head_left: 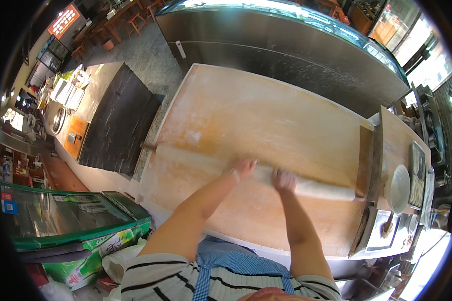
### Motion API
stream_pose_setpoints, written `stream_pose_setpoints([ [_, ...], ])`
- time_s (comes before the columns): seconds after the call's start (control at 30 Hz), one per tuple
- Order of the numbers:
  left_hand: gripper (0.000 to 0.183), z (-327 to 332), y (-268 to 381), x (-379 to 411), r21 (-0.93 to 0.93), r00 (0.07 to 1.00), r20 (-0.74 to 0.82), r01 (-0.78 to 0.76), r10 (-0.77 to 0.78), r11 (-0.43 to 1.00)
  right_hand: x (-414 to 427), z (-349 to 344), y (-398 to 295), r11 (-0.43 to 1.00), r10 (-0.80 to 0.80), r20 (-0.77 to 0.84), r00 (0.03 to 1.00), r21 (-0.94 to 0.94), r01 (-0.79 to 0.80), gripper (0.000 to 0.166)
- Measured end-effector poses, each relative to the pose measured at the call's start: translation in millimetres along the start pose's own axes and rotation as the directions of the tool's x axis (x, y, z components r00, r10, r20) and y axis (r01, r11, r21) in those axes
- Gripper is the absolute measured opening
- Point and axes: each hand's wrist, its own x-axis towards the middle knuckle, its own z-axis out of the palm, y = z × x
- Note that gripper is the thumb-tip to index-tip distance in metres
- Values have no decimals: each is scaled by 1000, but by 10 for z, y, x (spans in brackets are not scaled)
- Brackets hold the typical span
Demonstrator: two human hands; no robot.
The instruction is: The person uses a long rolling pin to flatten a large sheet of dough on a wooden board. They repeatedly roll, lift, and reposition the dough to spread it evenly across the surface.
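A long wooden rolling pin (148, 146) lies slantwise across a floured wooden work board (241, 101). Pale dough (326, 189) seems to be wrapped around most of its length, with the darker wood showing at both ends. My left hand (244, 168) is on the roll near its middle, blurred, with a band at the wrist. To its right, my right hand (284, 180) is curled over the same roll. Both hands hide part of the dough beneath them.
Beyond the board stands a metal-fronted display counter (278, 52). At right are a white bowl (397, 189) and a tray (417, 175). A dark-sided counter (116, 120) with a cleaver (74, 137) stands left, above a green-edged glass-topped cooler (75, 214).
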Motion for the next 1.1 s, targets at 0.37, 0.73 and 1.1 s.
stream_pose_setpoints([
  [0.37,28,-112,577,-1121,145,932,-86,-338,352,930,-1078,-30,-87,912,-360,-213,908,126,391,47],
  [0.73,32,115,618,-526,141,928,-208,-284,309,948,-528,218,-133,932,-352,-81,932,62,358,48],
  [1.1,42,-119,93,57,241,910,-202,-313,363,918,51,-43,474,973,-232,-561,795,-129,193,24],
])
